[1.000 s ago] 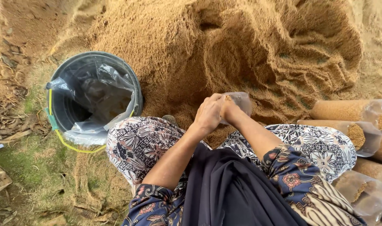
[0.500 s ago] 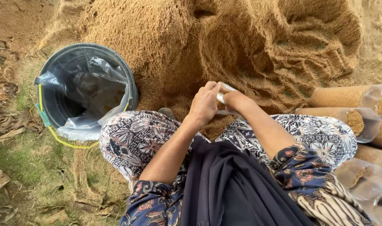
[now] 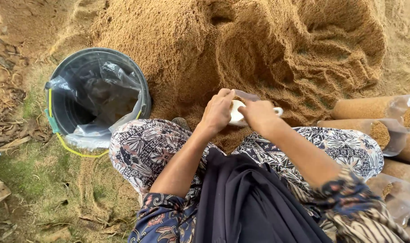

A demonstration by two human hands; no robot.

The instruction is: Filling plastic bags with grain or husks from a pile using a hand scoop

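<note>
While both hands were clasped together a second ago over a clear plastic bag, they now sit a little apart at its mouth, and a white ring (image 3: 238,113) shows between them, which I read as the neck-closing step having come into hand. My left hand (image 3: 217,112) curls its fingers over the left rim of the ring, its grip clenched on it; my right hand (image 3: 258,114) pinches the right side, where a bit of clear bag film (image 3: 246,95) sticks up. The ring lies just in front of my knees, against the foot of the sawdust pile (image 3: 241,49). Its opening faces up towards me, so I judge the bag's long axis runs down and away, though the bag body is hidden. To my left stands the lined black bucket (image 3: 144,96); to my right lie filled bags (image 3: 362,108) on their sides.
</note>
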